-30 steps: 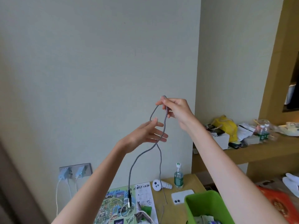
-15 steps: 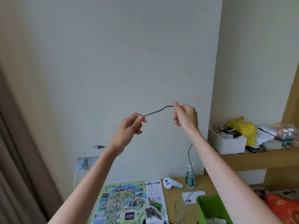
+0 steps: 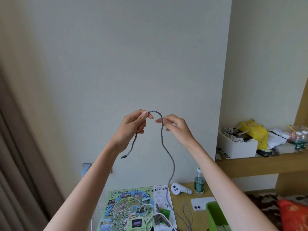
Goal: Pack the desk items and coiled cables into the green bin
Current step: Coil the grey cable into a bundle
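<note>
Two hands up at frame centre, close together but not touching, with a short arch of gray cable bridging them. My read: the left hand pinches the cable between thumb and forefinger near one end. A short tail drops below that hand to a dark plug, which hangs free in front of the forearm. The right hand has the cable running between thumb and loosely curled fingers; how firm that hold is I cannot tell.

From the right hand the long run falls in a slack wave to the desk at lower centre, where it ends in loose loops just left of the green bin. The bin sits at the lower right, cut off by the frame edge and partly behind the right forearm.

Also on the desk:
- a colourful map sheet with a white cable lying on it
- a white controller
- a green bottle
- a white phone, touching the bin's far rim

At mid right, a shelf carries a white box and a yellow bag.
</note>
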A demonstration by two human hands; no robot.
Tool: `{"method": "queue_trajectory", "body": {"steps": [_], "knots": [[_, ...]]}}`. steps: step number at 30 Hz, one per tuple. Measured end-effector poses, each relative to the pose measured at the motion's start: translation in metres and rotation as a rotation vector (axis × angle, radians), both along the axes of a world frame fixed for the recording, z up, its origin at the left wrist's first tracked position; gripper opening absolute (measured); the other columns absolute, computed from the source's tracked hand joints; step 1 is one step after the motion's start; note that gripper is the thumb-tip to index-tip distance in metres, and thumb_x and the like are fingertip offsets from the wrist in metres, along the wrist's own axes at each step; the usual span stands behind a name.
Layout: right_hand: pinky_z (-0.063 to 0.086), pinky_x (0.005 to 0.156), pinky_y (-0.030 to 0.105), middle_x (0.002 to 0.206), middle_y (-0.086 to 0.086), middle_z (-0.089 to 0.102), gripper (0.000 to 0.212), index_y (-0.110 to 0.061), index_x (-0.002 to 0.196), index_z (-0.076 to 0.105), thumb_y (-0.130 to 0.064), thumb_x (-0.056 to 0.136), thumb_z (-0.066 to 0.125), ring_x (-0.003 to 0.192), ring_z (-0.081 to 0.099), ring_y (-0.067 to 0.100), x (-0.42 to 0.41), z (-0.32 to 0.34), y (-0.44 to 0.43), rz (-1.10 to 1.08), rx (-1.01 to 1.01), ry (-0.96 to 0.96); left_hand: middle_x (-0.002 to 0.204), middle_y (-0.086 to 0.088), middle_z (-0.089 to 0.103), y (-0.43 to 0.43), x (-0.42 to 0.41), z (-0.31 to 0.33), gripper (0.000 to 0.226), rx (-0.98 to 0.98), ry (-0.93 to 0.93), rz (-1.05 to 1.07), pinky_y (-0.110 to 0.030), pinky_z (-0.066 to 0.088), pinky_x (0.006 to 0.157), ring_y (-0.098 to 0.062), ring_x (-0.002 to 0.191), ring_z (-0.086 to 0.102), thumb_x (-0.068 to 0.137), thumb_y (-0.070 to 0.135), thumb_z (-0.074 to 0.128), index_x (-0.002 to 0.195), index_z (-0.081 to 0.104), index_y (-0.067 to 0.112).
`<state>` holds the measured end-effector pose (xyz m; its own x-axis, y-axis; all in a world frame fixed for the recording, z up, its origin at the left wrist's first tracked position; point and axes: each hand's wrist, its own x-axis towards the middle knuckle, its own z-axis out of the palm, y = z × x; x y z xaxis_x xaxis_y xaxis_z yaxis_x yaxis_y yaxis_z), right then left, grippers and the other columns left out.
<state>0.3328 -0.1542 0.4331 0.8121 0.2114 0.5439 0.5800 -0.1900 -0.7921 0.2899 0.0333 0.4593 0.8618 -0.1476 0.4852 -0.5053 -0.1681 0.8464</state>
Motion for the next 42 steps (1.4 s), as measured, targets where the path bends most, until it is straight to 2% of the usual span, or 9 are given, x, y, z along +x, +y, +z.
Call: {"method": "queue_trajectory", "body": {"steps": [5,13,18,22,25,28,35,38,42], "knots": [[0.055,0.078,0.032,0.077,0.008,0.068,0.039,-0.006,0.093,0.071,-0.036,0.100,0.048,0.074,0.066,0.022,-0.009,-0.007,0.006,0.340,0.184,0.227,0.053,0.007,0.040,0.006,0.003,-0.007,0.027,-0.042,0.032,0.069,-0.015,0.041,0.055,-0.009,0.050,0.034,0.099,0.036,0.050,0.084,0.066,0.019],[0.044,0.048,0.022,0.057,-0.002,0.048,0.029,-0.012,0.079,0.068,-0.026,0.099,0.053,0.040,0.031,0.008,-0.002,-0.010,0.014,0.180,0.436,0.168,0.061,0.000,0.023,0.026,0.012,-0.035,0.051,-0.088,0.272,0.149,-0.020,0.032,0.051,-0.018,0.055,0.021,0.090,0.048,0.060,0.060,0.029,0.022],[0.035,0.041,0.022,0.053,-0.003,0.046,0.031,-0.009,0.078,0.068,-0.027,0.099,0.054,0.039,0.033,0.006,0.005,-0.018,0.004,0.110,0.377,0.186,0.060,0.004,0.035,0.037,0.018,-0.043,0.040,-0.557,0.330,-0.055,-0.024,0.042,0.066,-0.012,0.054,0.037,0.093,0.036,0.058,0.058,0.044,0.023],[0.036,0.040,0.021,0.050,-0.003,0.045,0.033,-0.009,0.075,0.069,-0.028,0.098,0.056,0.045,0.038,0.010,0.008,-0.030,0.001,0.065,0.271,0.244,0.087,-0.005,0.067,0.038,0.019,-0.032,0.032,-0.921,0.284,-0.324,-0.034,0.053,0.091,-0.015,0.091,0.067,0.091,0.027,0.061,0.063,0.060,0.011],[0.037,0.041,0.022,0.051,-0.002,0.046,0.035,-0.008,0.076,0.070,-0.032,0.098,0.055,0.044,0.040,0.008,0.007,-0.038,-0.001,0.086,0.154,0.288,0.126,-0.011,0.064,0.031,0.018,-0.022,0.038,-0.909,0.225,-0.395,-0.041,0.045,0.103,-0.020,0.124,0.057,0.100,0.027,0.047,0.074,0.070,0.011],[0.037,0.042,0.023,0.050,-0.001,0.047,0.040,-0.005,0.079,0.071,-0.037,0.097,0.055,0.042,0.039,0.006,0.006,-0.044,-0.001,0.110,0.048,0.319,0.136,-0.011,0.058,0.023,0.020,-0.020,0.040,-0.906,0.186,-0.388,-0.048,0.041,0.105,-0.026,0.129,0.053,0.104,0.031,0.036,0.093,0.069,0.012],[0.042,0.050,0.021,0.052,0.000,0.048,0.047,-0.004,0.076,0.072,-0.048,0.090,0.061,0.046,0.043,0.008,0.002,-0.062,-0.012,0.208,-0.184,0.454,0.105,-0.006,0.065,0.019,0.026,-0.035,0.041,-0.820,0.177,-0.171,-0.049,0.052,0.094,-0.021,0.096,0.068,0.103,0.045,0.029,0.110,0.060,0.020],[0.038,0.051,0.017,0.057,0.000,0.050,0.027,-0.005,0.077,0.069,-0.031,0.085,0.072,0.051,0.045,0.009,0.004,-0.064,-0.024,0.183,-0.255,0.444,0.080,-0.001,0.055,0.021,0.027,-0.039,0.043,-0.666,0.161,-0.013,-0.032,0.055,0.071,-0.014,0.061,0.050,0.103,0.050,0.025,0.109,0.059,0.024],[0.037,0.055,0.019,0.072,0.005,0.056,0.008,-0.001,0.088,0.065,-0.002,0.083,0.071,0.066,0.047,0.014,0.004,-0.055,-0.037,0.198,-0.252,0.407,0.075,0.001,0.052,0.024,0.026,-0.042,0.043,-0.431,0.149,0.105,-0.020,0.035,0.050,-0.013,0.054,0.028,0.102,0.053,0.024,0.112,0.056,0.027]]}}
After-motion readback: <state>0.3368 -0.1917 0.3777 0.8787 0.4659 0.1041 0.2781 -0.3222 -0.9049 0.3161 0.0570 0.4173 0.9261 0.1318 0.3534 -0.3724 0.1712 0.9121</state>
